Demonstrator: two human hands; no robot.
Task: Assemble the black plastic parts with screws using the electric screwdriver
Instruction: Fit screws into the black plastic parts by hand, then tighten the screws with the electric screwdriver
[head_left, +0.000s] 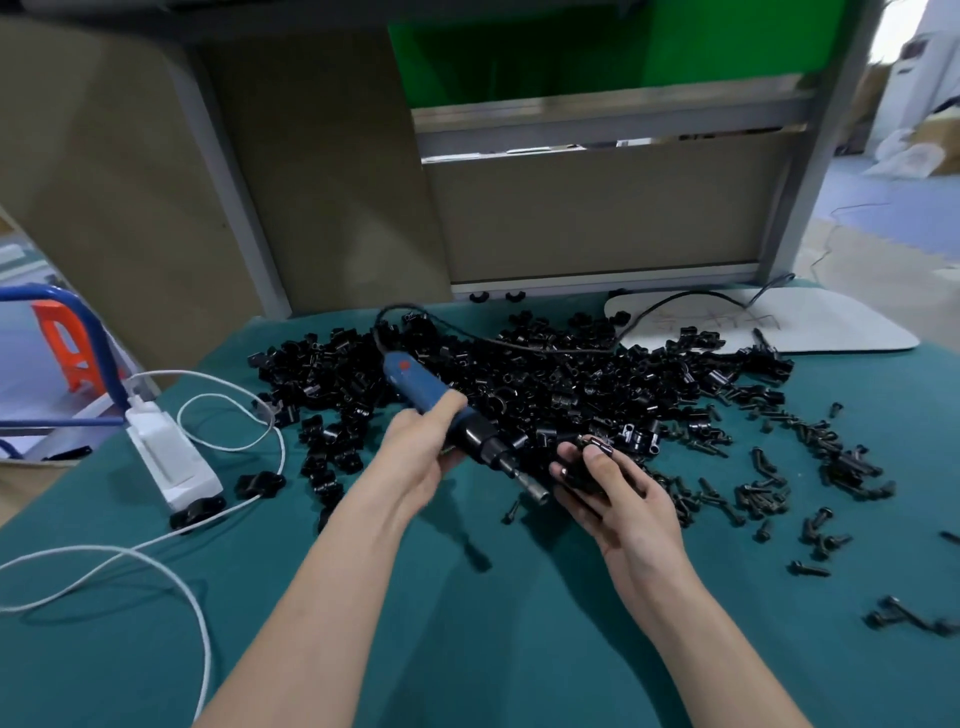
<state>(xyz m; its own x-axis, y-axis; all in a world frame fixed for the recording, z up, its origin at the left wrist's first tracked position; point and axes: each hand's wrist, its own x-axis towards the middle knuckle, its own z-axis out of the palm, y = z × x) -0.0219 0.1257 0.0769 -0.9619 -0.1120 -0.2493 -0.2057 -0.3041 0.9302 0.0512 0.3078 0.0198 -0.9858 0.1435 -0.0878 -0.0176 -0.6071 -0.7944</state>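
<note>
The left hand (415, 457) is gripping the electric screwdriver (415, 379), its fingers wrapping closed round the blue body, and the tool is slanting down to the right with its metal tip low over the tabletop (467, 623). The right hand (618, 499) is holding a black plastic part (587, 467), with thumb and fingers curling round it just above the cloth. The tip is sitting just beside the right hand's fingers; whether it is touching the part is not clear.

Behind both hands a pile of black plastic parts (519, 374) is spreading across the middle of the tabletop. Dark screws (753, 493) are lying scattered to the right of it. The screwdriver's black cord (519, 345) is looping back over the pile toward a white board (779, 322) at the far right. At the left a white power strip (171, 457) is resting on the cloth, with a white cable (197, 623) trailing from it toward the near edge.
</note>
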